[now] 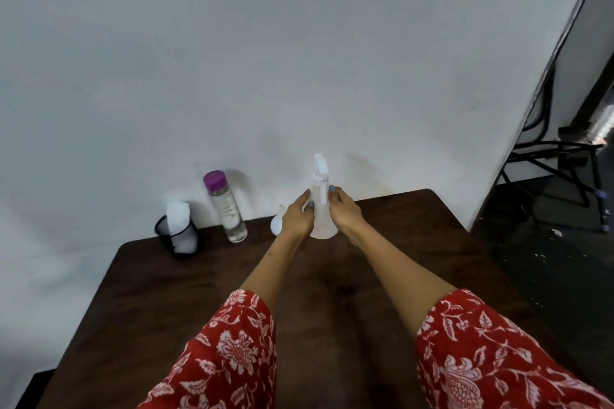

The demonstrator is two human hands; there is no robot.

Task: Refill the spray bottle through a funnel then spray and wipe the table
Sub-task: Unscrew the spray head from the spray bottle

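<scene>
A white spray bottle [321,206] stands upright near the far edge of the dark wooden table [206,295]. My left hand [298,215] grips its left side and my right hand [345,211] grips its right side. A white funnel [276,222] lies on the table just left of my left hand, partly hidden by it. A clear water bottle [229,209] with a purple cap stands further left. A white cloth [179,219] is rolled inside a black mesh cup [172,237] at the far left.
A white backdrop rises right behind the table's far edge. To the right, past the table's edge, the dark floor holds a black metal stand [561,156] and cables.
</scene>
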